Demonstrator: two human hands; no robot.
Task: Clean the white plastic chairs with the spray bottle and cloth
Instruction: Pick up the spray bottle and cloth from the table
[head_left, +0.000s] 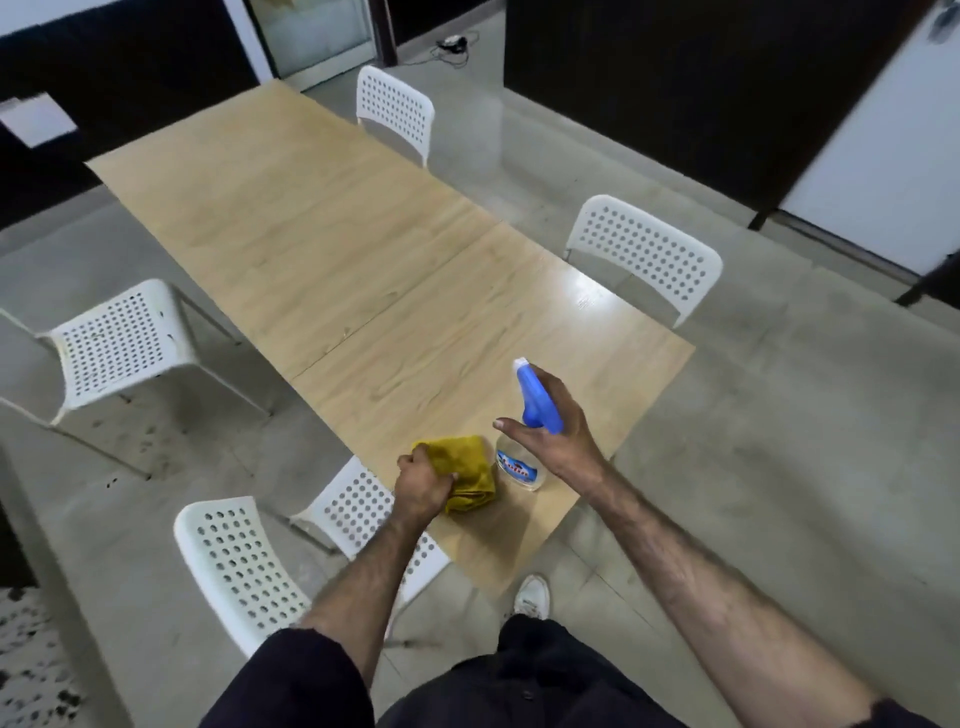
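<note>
Judging by how things lie, the cleaning has hardly begun: both tools are just being taken up at the near end of the wooden worktop (322, 249), and none of the white chairs shows a wet patch or a cloth on it. The left hand (423, 486) has its grip closed in a fist around the yellow cloth (470, 470), which is bunched on the worktop near its near-left edge. The right hand (558, 431) curls round the neck of the spray bottle (522, 467), thumb stretched out to the left; whether a finger is on the trigger I cannot tell. The bottle stands just right of the cloth, its long axis roughly upright and leaning a little, clear body at the worktop and blue head up, with the white nozzle pointing away toward the far end. Whether its base is lifted off the surface is unclear. Left to do, it seems, is everything: the nearest chair (244, 566) tucked at the near-left corner, the stained chair (119, 340) out on the left, and two more chairs (644, 254) along the right side.
</note>
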